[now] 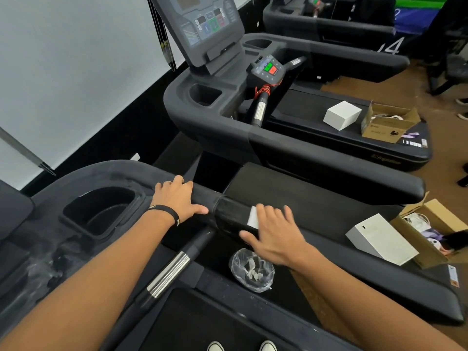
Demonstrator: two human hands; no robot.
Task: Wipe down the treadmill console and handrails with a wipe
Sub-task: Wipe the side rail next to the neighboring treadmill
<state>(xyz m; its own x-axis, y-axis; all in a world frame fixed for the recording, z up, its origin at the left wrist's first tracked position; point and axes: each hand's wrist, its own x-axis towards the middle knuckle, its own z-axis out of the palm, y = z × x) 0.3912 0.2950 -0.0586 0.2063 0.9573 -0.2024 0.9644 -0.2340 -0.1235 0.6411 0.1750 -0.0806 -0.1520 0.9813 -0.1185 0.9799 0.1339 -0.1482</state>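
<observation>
I stand on a dark treadmill whose right handrail (228, 214) runs across the middle of the view. My right hand (274, 235) lies flat on the rail and presses a white wipe (254, 218) against its glossy top; only the wipe's left edge shows beyond my fingers. My left hand (177, 197), with a black band on the wrist, rests open on the rail just left of it, beside the cup holder (101, 214). The console of this treadmill is out of view at the left.
A clear plastic bag (252, 271) with crumpled wipes sits below my right hand. A silver-banded grip bar (169, 274) angles down the middle. To the right lie a white box (382, 240) and an open cardboard box (428, 234). A neighbouring treadmill (278, 138) stands behind.
</observation>
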